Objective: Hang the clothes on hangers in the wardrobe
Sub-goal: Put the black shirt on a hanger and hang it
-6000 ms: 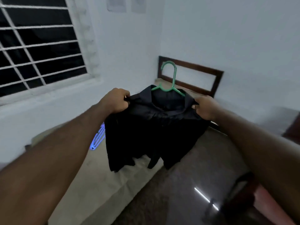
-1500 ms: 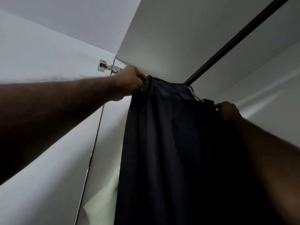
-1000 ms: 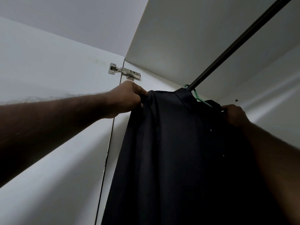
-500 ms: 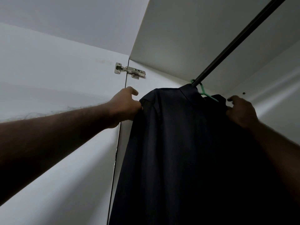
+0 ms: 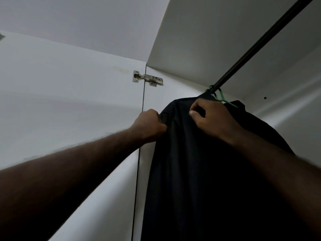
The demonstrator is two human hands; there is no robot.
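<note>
Arms raised, left grip (image 5: 150,125) clenched on black shirt (image 5: 182,171) shoulder, right grip (image 5: 210,119) pinching its collar, green hanger (image 5: 222,98) hooked over wardrobe rail (image 5: 251,51).

The black shirt (image 5: 199,171) is running off the bottom edge and hiding most of the green hanger (image 5: 225,101), while the wardrobe rail (image 5: 263,42) is leaving frame at top right.

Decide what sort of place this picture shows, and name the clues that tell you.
Most likely the inside of a white wardrobe: a dark metal hanging rail carries a green plastic hanger with a black shirt, and a silver metal hinge holds its door.
</note>
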